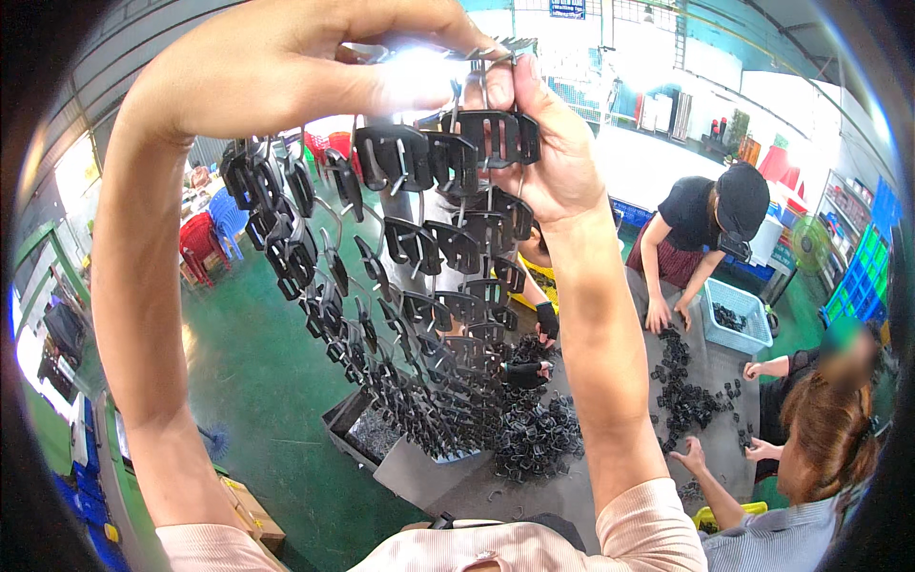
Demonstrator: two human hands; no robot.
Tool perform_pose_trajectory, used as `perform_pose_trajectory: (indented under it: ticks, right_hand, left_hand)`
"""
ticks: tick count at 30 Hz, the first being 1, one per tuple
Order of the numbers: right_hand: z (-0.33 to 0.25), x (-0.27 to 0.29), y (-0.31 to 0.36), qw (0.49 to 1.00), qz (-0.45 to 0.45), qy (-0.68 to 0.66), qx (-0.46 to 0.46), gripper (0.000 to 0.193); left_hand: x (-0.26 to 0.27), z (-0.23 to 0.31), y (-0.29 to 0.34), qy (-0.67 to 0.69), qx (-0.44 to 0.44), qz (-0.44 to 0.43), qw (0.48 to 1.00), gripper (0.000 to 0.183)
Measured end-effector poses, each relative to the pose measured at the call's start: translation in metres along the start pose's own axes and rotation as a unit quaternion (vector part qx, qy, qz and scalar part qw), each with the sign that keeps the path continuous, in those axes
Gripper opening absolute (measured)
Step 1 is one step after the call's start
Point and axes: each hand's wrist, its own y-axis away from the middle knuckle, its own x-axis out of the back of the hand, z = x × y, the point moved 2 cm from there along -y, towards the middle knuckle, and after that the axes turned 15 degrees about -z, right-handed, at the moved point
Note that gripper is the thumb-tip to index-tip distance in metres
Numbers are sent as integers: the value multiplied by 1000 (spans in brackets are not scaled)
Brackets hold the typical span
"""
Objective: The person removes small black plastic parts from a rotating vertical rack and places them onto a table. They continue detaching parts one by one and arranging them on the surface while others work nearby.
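Note:
Both my arms are raised in front of me, the hands meeting at the top of a hanging wire rack. Rows of black plastic buckles (391,157) dangle on its bent metal hooks and run down toward the table. My left hand (276,71) reaches over from the left, fingers closed at the rack's top edge; bright glare hides part of its grip. Opposite it, my right hand (562,157) pinches the same top edge between thumb and fingers. Below the rack, a heap of loose black buckles (538,439) lies on the grey table (424,477).
A person in a black cap (743,200) works across the table beside a light blue basket (739,329). Other people sit at the right, near scattered buckles (691,405). Black-gloved hands (526,374) show behind the rack. A box of small metal pieces (367,434) stands left.

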Motion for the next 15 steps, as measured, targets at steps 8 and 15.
perform_pose_trajectory:
  ticks: [8,15]
  right_hand:
    - [-13,-20,13,902,258,345,21,32]
    - [-25,-45,13,759,373,530,-58,38]
  left_hand:
    - [3,18,-7,17,-75,-68,995,49]
    - [-18,19,-19,95,-63,-80,990,41]
